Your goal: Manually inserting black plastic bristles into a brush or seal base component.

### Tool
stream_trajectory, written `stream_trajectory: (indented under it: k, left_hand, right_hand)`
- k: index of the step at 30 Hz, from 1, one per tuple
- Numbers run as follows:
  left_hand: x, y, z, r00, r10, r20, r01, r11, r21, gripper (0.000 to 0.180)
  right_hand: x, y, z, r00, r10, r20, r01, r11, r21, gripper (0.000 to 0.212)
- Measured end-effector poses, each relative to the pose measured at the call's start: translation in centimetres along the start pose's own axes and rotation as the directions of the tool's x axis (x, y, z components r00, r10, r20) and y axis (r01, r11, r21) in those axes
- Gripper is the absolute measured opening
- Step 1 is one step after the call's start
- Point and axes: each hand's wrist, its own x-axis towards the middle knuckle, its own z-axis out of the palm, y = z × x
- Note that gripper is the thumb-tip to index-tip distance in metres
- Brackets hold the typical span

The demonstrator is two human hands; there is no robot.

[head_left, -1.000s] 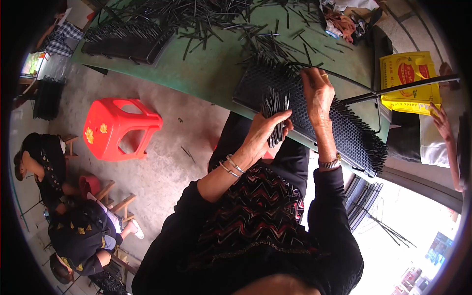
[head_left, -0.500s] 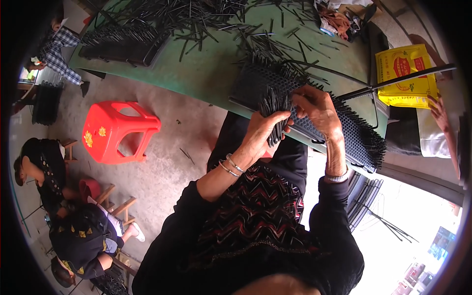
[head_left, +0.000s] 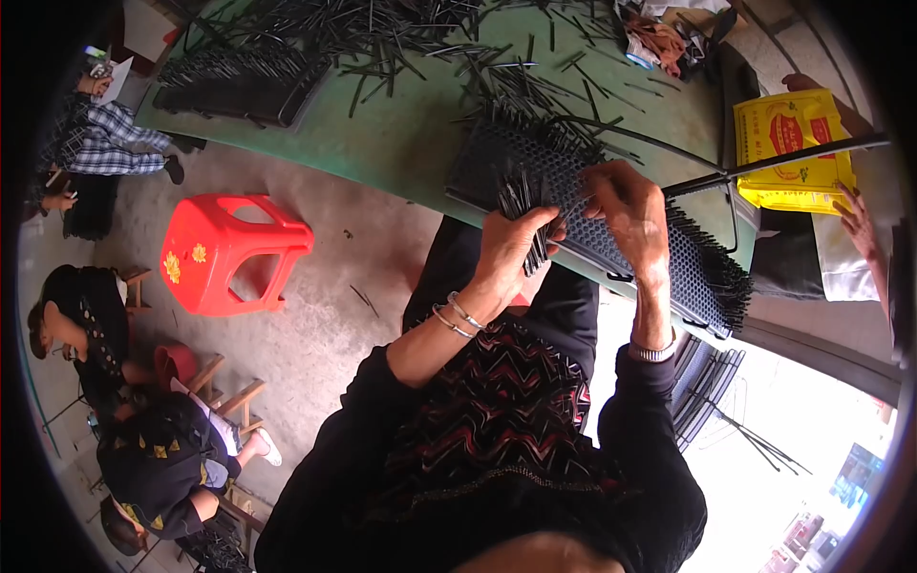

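My left hand [head_left: 504,250] is wrapped around a bundle of thin black sticks [head_left: 519,194], with the thumb pressed across them. To its right, my right hand [head_left: 638,224] is closed in a pinch over a long black panel full of small round holes [head_left: 581,183]. Whatever sits between its fingertips is too small to make out. The panel lies slanted over the near edge of a green table [head_left: 401,143]. Many upright sticks [head_left: 721,272] bristle along its right end and far side.
Loose black sticks [head_left: 382,38] are heaped across the table's far part. Another bristling black panel [head_left: 239,91] lies at its left end. Thin black rods [head_left: 793,155] cross by a yellow bag [head_left: 793,143] near another person's hand [head_left: 857,220]. A red stool [head_left: 224,253] stands on the floor; people sit beyond.
My right hand has shifted slightly up and away from my left, its fingers curling in more. The left hand has tipped the bundle a little leftward. Far left, people have moved into view.
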Motion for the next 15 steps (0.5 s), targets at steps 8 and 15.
stream_trajectory:
  k: [8, 15]
  left_hand:
    - [-0.3, 0.0, 0.0, 1.0, 0.005, -0.025, -0.004, 0.999, 0.051, 0.012]
    - [-0.1, -0.4, -0.6, 1.0, -0.011, 0.003, 0.011, 0.995, 0.1, 0.015]
  right_hand:
    - [3.1, 1.9, 0.6, 0.85, -0.342, -0.401, 0.217, 0.92, -0.326, 0.017]
    - [4.2, 3.1, 1.4, 0.86, -0.376, -0.345, 0.235, 0.892, -0.385, 0.015]
